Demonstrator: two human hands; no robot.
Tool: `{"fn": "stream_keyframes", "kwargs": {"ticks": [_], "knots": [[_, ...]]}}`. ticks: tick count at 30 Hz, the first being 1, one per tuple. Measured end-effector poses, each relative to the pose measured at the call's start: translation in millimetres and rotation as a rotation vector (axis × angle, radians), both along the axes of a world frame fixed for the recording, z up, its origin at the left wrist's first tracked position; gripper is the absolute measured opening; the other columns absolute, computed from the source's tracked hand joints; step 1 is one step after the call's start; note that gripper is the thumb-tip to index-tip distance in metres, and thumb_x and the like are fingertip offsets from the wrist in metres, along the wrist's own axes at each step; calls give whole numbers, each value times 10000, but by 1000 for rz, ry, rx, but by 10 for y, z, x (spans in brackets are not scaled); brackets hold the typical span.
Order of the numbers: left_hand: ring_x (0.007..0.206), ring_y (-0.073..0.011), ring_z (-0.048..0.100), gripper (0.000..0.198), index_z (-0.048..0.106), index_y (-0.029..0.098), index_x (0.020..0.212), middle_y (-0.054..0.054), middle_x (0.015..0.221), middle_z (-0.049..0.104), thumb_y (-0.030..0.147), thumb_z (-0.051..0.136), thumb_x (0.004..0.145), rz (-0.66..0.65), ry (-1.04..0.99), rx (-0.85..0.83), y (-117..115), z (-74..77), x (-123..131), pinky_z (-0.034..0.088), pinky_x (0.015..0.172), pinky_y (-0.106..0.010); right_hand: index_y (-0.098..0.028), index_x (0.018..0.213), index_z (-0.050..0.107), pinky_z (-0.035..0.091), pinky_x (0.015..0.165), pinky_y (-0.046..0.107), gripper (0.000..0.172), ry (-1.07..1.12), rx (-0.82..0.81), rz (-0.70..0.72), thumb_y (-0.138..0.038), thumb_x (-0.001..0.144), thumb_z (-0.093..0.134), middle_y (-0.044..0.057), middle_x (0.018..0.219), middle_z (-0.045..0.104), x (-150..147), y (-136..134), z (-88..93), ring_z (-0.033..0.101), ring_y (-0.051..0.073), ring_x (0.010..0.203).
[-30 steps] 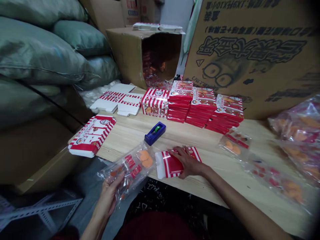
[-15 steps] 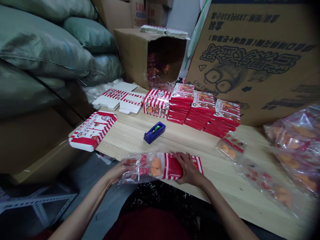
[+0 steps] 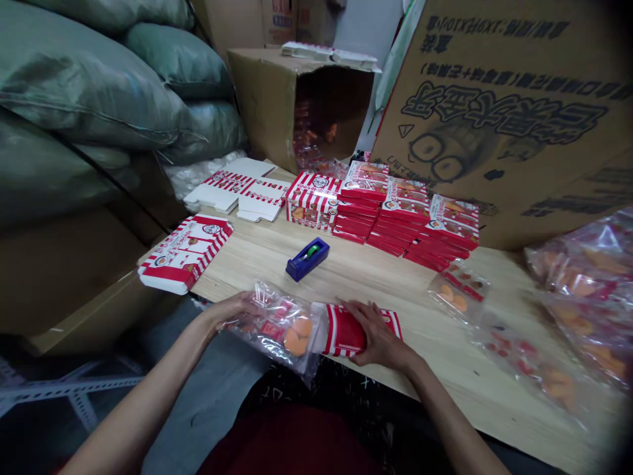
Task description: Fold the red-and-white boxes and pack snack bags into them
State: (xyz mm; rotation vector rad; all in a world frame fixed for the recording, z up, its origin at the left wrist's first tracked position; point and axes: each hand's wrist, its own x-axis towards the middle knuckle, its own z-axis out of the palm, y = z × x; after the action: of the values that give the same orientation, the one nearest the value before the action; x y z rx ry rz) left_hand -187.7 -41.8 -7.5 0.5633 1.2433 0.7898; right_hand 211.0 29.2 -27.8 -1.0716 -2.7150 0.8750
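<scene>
My left hand [image 3: 236, 310] is closed on the far-left end of a clear plastic packet [image 3: 277, 330] with orange and red pieces inside. The packet is tilted, and its right end lies beside the white open end of a red-and-white striped box [image 3: 345, 330]. Around that box, near the table's front edge, my right hand [image 3: 378, 335] is wrapped with the fingers over its top. A blue tape dispenser [image 3: 307, 259] with green tape stands just beyond the packet.
Flattened striped cartons [image 3: 186, 254] lie at the left edge. Stacked red boxes [image 3: 405, 214] line the back, before a large cardboard box [image 3: 494, 119]. More packets [image 3: 457, 293] lie to the right, near a bulging plastic bag [image 3: 588, 284]. Sacks [image 3: 79, 86] are piled at left.
My left hand has drawn left and up slightly, and the packet has turned and come away from the box's open end. My right hand stays on the box.
</scene>
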Motion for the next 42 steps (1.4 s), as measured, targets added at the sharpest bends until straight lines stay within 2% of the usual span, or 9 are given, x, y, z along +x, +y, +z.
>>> {"fn": "stream_keyframes", "kwargs": {"ticks": [2, 6, 13, 18, 23, 30, 33, 38, 42], "knots": [[639, -209, 727, 459, 750, 97, 1018, -105, 841, 790, 125, 854, 572, -42, 26, 27, 115, -29, 77, 584, 568, -272, -296, 1650, 146, 23, 1266, 623, 1249, -28, -35, 19, -303, 605, 831, 157, 1582, 400, -7, -14, 24, 309, 363, 1530], [597, -177, 700, 489, 748, 112, 1047, -76, 806, 779, 154, 846, 569, 29, 68, 52, 244, -127, 202, 550, 552, -251, -242, 1647, 182, 23, 1267, 615, 1248, -127, -84, 17, -307, 591, 844, 200, 1597, 351, -20, -74, 56, 237, 377, 1561], [560, -160, 659, 474, 740, 113, 1025, -48, 745, 756, 197, 832, 568, 126, 153, 93, 168, -217, 409, 495, 546, -246, -237, 1626, 236, 19, 1265, 617, 1161, -94, 28, -79, -268, 619, 812, 210, 1565, 347, -73, -283, -79, 267, 389, 1540], [559, -139, 612, 363, 731, 129, 959, -5, 687, 721, 179, 779, 603, 170, 261, 192, 79, -149, 538, 453, 549, -228, -203, 1621, 256, 28, 1252, 654, 1147, -95, 87, -91, -289, 623, 814, 233, 1544, 357, -91, -329, -117, 296, 433, 1516], [616, -135, 614, 391, 750, 144, 992, -11, 747, 738, 127, 770, 601, 187, 326, 260, 89, -34, 564, 444, 572, -212, -184, 1615, 291, 34, 1239, 677, 1142, -109, 112, -54, -292, 613, 830, 262, 1553, 330, -106, -326, -125, 275, 459, 1516], [483, -115, 545, 346, 720, 119, 963, 20, 613, 669, 184, 761, 626, 196, 278, 199, 92, -183, 622, 397, 475, -207, -276, 1616, 284, 67, 1234, 684, 1135, -72, 109, -106, -335, 629, 841, 203, 1534, 377, -53, -311, -152, 324, 440, 1495], [490, -112, 553, 349, 721, 123, 986, 15, 632, 688, 195, 770, 648, 184, 242, 193, 47, -219, 686, 406, 480, -204, -240, 1607, 321, 76, 1238, 675, 1103, -81, 115, -97, -343, 639, 841, 221, 1534, 375, -26, -301, -157, 334, 433, 1491], [465, -110, 543, 296, 760, 99, 928, -21, 641, 710, 201, 812, 655, 63, 137, 182, 20, -241, 932, 400, 468, -213, -208, 1587, 386, 29, 1239, 680, 1124, -92, 126, -10, -350, 584, 873, 230, 1541, 372, -62, -324, -160, 316, 448, 1496], [463, -103, 553, 343, 752, 126, 992, -4, 662, 720, 186, 798, 658, 59, 90, 173, 103, -265, 883, 421, 480, -209, -228, 1591, 376, 33, 1235, 689, 1127, -94, 120, -44, -358, 587, 871, 215, 1559, 357, -27, -348, -133, 293, 460, 1505]]}}
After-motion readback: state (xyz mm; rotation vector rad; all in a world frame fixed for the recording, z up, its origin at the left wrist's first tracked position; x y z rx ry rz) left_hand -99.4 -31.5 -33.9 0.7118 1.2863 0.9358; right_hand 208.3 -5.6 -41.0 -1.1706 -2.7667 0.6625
